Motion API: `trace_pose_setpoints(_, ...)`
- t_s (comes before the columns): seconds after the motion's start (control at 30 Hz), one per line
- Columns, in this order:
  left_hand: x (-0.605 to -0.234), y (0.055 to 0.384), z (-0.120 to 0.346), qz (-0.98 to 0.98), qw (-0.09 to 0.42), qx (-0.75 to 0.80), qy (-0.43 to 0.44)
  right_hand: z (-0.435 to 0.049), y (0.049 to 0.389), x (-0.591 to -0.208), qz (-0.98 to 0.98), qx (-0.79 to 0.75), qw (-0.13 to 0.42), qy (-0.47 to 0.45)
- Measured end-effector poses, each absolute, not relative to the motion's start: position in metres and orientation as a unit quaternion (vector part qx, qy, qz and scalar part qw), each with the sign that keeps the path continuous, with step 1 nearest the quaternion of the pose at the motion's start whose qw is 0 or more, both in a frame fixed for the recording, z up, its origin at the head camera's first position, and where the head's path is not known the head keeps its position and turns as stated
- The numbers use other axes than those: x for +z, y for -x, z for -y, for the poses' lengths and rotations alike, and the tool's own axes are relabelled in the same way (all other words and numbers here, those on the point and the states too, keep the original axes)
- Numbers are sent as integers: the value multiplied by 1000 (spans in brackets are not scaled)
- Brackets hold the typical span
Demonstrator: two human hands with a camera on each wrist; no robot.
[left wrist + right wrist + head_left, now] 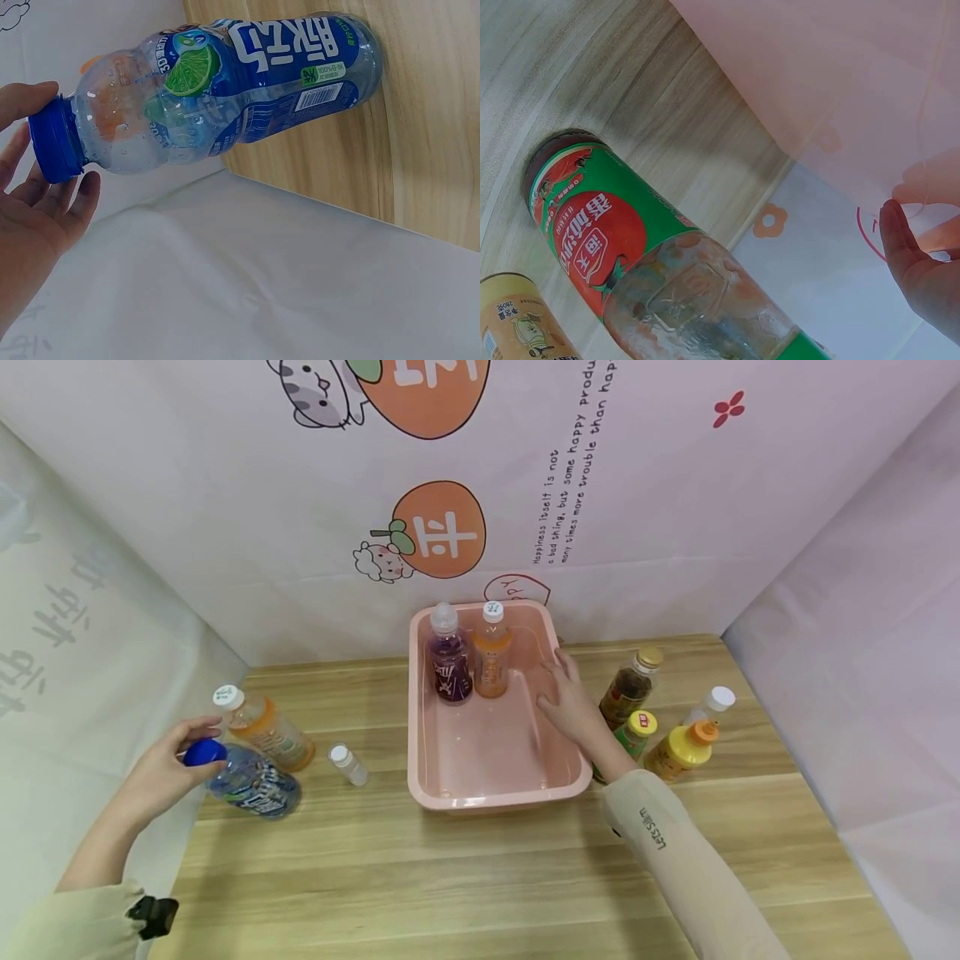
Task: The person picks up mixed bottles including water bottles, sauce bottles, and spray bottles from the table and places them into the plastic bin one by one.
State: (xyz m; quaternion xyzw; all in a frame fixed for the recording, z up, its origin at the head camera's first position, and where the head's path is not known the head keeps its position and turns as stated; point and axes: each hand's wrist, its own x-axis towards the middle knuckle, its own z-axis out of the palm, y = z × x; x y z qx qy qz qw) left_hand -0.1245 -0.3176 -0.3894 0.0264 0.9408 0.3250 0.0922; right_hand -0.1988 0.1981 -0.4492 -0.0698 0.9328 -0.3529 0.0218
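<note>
My left hand (pixel 161 768) pinches the blue cap (pixel 56 140) of a clear plastic drink bottle (pixel 258 783) with a blue, lime-printed label. The bottle stands on the wooden table at the left, its base touching the tabletop in the left wrist view. My right hand (pixel 573 710) grips the right rim of a pink plastic basin (pixel 495 800), with fingers on both sides of the wall. Inside the basin, a purple drink bottle (pixel 451 664) and an orange-labelled bottle (pixel 492 660) stand at the back left.
Beside the left bottle are another orange-labelled bottle (pixel 273 735) and a small white-capped bottle (pixel 349 766). Right of the basin stand a dark gold-capped bottle (pixel 628 689), a green tomato-label bottle (pixel 600 217), a yellow squeeze bottle (pixel 678 752) and a white-capped bottle (pixel 712 703).
</note>
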Motion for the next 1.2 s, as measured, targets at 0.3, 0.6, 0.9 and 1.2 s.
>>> trace_pose_setpoints(0.3, -392, 125, 319, -938, 97, 332, -17, -199, 200, -450, -933, -352, 24, 69)
trace_pose_setpoints(0.6, -392, 125, 320, -941, 102, 323, -12, -199, 199, -450, -932, -355, 23, 71)
trace_pose_setpoints(0.9, -384, 124, 315, -939, 109, 325, -22, -199, 200, -452, -930, -359, 15, 74)
trace_pose_setpoints(1.2, -369, 125, 307, -936, 93, 336, -42, -200, 199, -451, -930, -360, 15, 74)
